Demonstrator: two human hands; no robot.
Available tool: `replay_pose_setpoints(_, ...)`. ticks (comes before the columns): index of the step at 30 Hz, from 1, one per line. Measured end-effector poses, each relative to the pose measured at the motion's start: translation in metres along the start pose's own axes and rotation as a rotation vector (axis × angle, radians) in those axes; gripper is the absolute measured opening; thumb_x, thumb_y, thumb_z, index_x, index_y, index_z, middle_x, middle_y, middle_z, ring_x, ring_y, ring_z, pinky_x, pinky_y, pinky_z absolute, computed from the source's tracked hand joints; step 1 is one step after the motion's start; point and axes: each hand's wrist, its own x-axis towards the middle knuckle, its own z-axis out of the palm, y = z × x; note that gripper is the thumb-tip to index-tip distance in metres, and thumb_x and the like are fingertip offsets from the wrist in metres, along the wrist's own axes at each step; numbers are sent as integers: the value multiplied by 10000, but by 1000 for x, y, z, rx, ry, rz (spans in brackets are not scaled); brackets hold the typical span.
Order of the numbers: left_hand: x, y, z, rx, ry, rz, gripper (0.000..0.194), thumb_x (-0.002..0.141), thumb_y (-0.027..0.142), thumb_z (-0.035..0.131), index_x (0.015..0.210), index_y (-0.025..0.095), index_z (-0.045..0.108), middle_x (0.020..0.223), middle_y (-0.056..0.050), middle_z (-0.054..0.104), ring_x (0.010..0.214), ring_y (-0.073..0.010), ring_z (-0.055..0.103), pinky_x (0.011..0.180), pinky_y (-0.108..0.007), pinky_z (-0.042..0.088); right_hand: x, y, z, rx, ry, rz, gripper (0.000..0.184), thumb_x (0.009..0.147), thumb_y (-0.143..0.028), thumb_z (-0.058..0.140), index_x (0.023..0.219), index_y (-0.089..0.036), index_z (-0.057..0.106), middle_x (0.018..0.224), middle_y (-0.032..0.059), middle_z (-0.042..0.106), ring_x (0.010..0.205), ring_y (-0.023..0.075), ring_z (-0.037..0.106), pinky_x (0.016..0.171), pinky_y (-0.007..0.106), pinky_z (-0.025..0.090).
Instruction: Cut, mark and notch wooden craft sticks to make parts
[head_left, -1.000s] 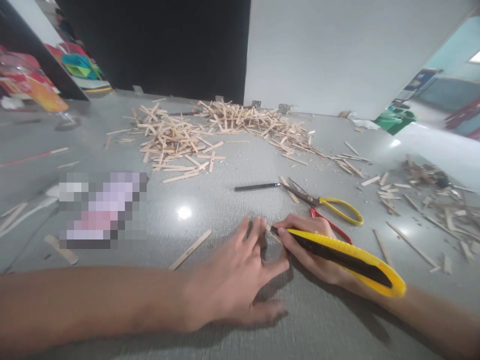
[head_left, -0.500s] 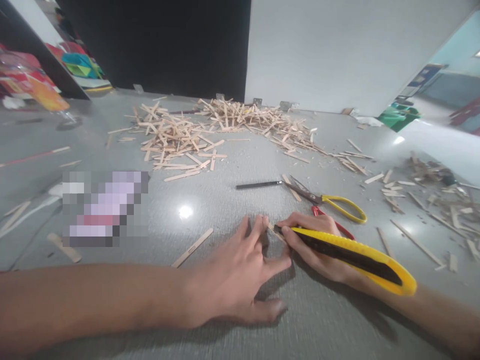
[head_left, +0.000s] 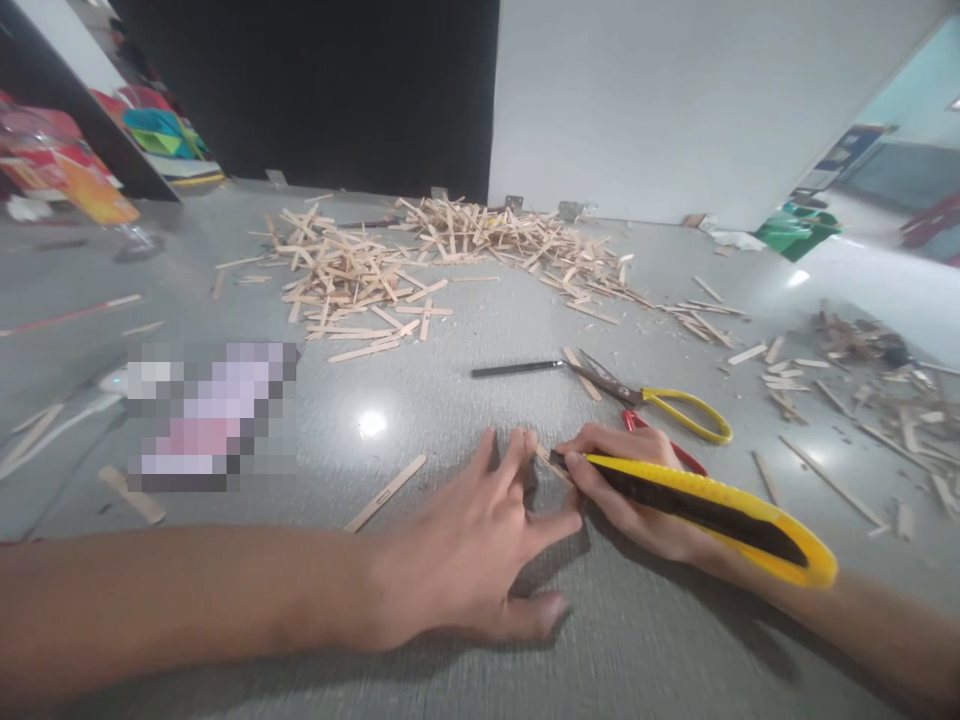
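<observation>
A yellow-and-black utility knife is gripped in my right hand, its tip at a short wooden craft stick lying on the grey table. My left hand is spread palm down, with fingertips pressing at both ends of that stick; the thumb stays apart. Part of the stick is hidden by fingers. Left of my left hand lies another craft stick with a narrow slot cut in it. Just beyond my right hand are yellow-handled scissors and a red-handled tool, partly covered by the hand.
Heaps of craft sticks lie at the back against a black and white panel. A slim dark rod touches the scissors. Scraps litter the right. A blurred-out phone-like object and a bottle are at left.
Both hands stay nearly in place at the same stick. The knife's rear end has shifted very slightly to the right.
</observation>
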Motion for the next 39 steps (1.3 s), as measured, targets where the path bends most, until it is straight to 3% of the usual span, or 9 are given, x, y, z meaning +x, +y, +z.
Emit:
replay_pose_setpoints(10, 0, 1, -4, -3, -8, 6, 649, 953, 637, 446, 1350, 149, 605, 1233, -260, 684, 1409, -531, 391, 1123, -669, 317, -4, 2, 0, 13, 25, 22, 251, 1020, -290, 526, 823, -197, 651, 609, -11, 650, 476, 123, 558, 484, 263, 405)
replay_pose_setpoints(15, -1, 0, -2, -40, -20, 8, 764, 946, 640, 455, 1499, 113, 453, 1407, -324, 567, 1450, -542, 349, 1170, -653, 272, -4, 2, -3, 9, 13, 103, 247, 1033, -325, 544, 840, -219, 656, 668, -13, 650, 568, 144, 589, 557, 277, 447)
replay_pose_setpoints(19, -1, 0, 1, -77, -31, 1, 763, 941, 629, 480, 1509, 121, 439, 1496, -341, 474, 1469, -552, 305, 1176, -656, 269, -1, 4, -3, 16, -20, 129, 230, 1036, -344, 554, 890, -221, 682, 751, 1, 698, 652, 157, 634, 596, 278, 461)
replay_pose_setpoints(39, -1, 0, 4, -120, -21, -4, 719, 953, 600, 489, 1481, 113, 471, 1527, -327, 453, 1474, -560, 286, 1171, -683, 262, 2, 1, -2, 34, -32, 124, 205, 1025, -324, 570, 930, -213, 713, 745, -11, 714, 628, 145, 637, 614, 291, 445)
